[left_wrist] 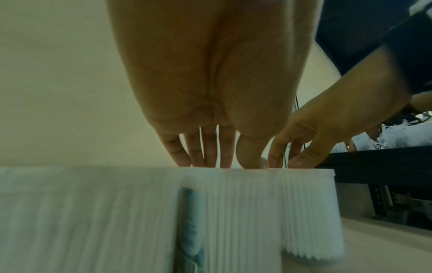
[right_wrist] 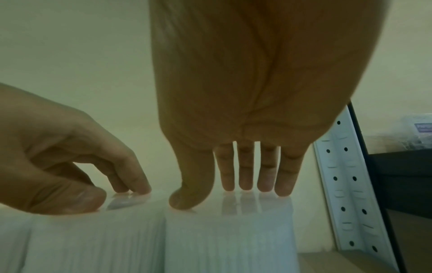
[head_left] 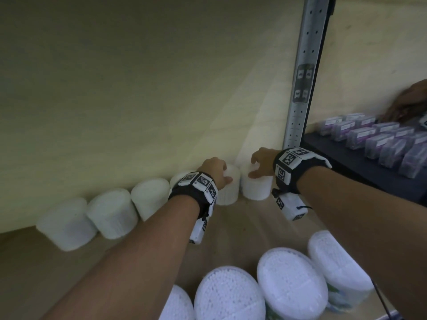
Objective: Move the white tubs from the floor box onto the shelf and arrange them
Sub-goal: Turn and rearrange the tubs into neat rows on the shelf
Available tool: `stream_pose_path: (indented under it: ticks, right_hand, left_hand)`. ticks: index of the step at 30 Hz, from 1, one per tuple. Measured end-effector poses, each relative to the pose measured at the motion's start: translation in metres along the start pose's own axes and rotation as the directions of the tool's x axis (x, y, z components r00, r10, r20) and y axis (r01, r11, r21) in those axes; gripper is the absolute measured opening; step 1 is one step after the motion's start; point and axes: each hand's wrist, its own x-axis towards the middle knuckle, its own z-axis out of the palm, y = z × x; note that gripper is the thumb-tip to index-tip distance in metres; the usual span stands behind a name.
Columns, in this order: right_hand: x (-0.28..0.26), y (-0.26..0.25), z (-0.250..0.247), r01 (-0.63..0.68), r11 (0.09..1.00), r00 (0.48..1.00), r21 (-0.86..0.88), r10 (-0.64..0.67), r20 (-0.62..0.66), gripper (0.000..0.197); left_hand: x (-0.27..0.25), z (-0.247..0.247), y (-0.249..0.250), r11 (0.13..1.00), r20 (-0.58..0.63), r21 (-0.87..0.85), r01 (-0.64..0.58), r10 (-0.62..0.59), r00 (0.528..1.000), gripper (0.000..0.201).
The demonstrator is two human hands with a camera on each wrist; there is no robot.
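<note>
Several white ribbed tubs stand in a row along the back wall of the shelf (head_left: 249, 218). My left hand (head_left: 216, 172) rests on top of one tub (head_left: 230, 192), its fingertips (left_wrist: 205, 160) touching the lid and the thumb at the front rim. My right hand (head_left: 260, 162) is over the neighbouring tub (head_left: 255, 190), the last one on the right. Its straight fingers (right_wrist: 264, 184) and thumb touch that tub's (right_wrist: 229, 240) lid. In the right wrist view my left hand (right_wrist: 105, 190) appears with bent fingers on its tub (right_wrist: 93, 240). The two tubs stand side by side, nearly touching.
More tubs (head_left: 113, 215) continue the back row to the left. Several tubs (head_left: 291, 280) stand at the shelf's front edge below my arms. A perforated metal upright (head_left: 300, 88) bounds the right side. Beyond it, a dark shelf (head_left: 342, 162) holds purple-labelled packets, with another person's hand (head_left: 409, 100) above.
</note>
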Motion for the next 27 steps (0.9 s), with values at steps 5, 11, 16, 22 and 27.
stream_pose_path:
  ticks: [5, 11, 16, 22, 27]
  right_hand:
    - [0.001, 0.000, -0.001, 0.010, 1.000, 1.000, -0.010, -0.010, 0.002, 0.063]
    - [0.000, 0.001, -0.003, 0.045, 0.999, 0.999, -0.018, -0.044, 0.031, 0.060]
    - [0.001, 0.003, -0.010, 0.090, 0.996, 0.992, 0.023, -0.091, 0.084, 0.059]
    - [0.002, -0.001, -0.004, 0.031, 0.996, 0.999, 0.080, -0.028, -0.038, 0.057]
    - [0.004, -0.003, -0.001, -0.024, 0.999, 0.999, 0.036, 0.025, -0.030, 0.064]
  left_hand:
    - [0.000, 0.003, 0.000, 1.000, -0.007, -0.012, -0.003, 0.003, 1.000, 0.051]
    - [0.002, 0.002, 0.001, 1.000, 0.001, 0.003, -0.002, 0.002, 1.000, 0.051]
    - [0.003, 0.003, 0.001, 1.000, -0.006, 0.006, -0.006, 0.006, 1.000, 0.049]
    - [0.005, 0.001, 0.001, 1.000, 0.002, 0.018, -0.014, 0.014, 1.000, 0.050]
    - [0.005, 0.002, 0.000, 1.000, 0.005, 0.018, -0.019, 0.019, 1.000, 0.051]
